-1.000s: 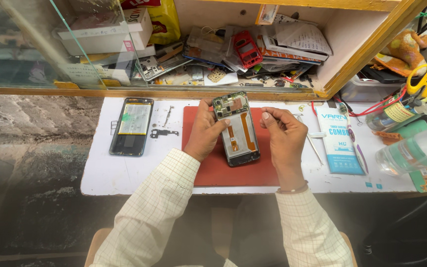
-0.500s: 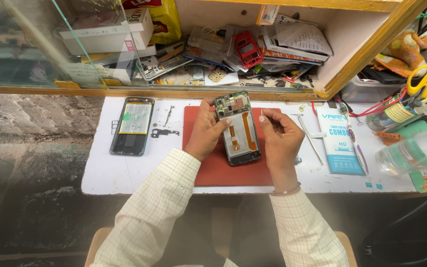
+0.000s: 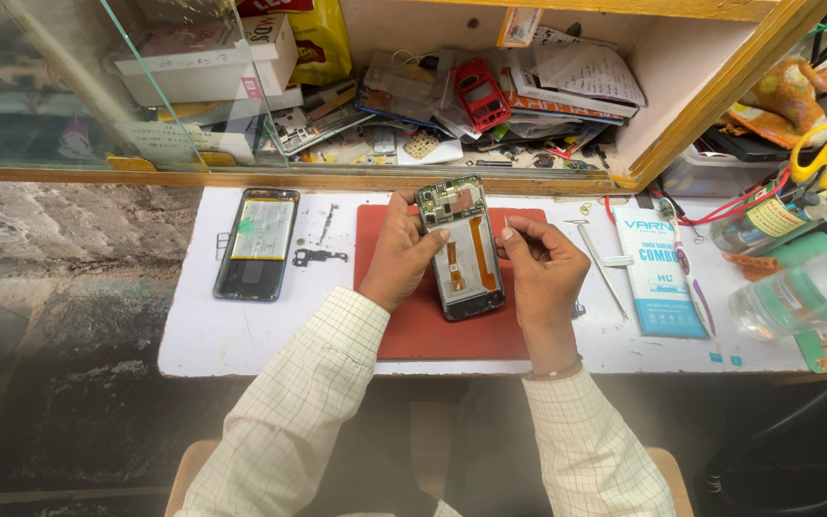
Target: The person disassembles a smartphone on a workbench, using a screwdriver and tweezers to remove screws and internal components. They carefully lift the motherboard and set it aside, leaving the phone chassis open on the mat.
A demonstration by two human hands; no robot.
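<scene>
While left hand (image 3: 401, 251) grips phone (image 3: 461, 247), right hand (image 3: 540, 273) touches.

A white worktop (image 3: 241, 335) stands beneath a cluttered wooden shelf (image 3: 710, 105); a glass pane (image 3: 98, 86) rises left, above dark stone floor (image 3: 40, 383).

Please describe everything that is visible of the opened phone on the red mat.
The opened phone lies with its back cover off, insides facing up, long axis running away from the person. Near its top sits a green circuit board with metal shields; below it an orange flat cable runs down a dark frame. It rests on the red mat, slightly tilted. The left hand grips its left edge, thumb on the inner frame. The right hand is at its right edge, pinching something small and pale, too small to identify.
</scene>
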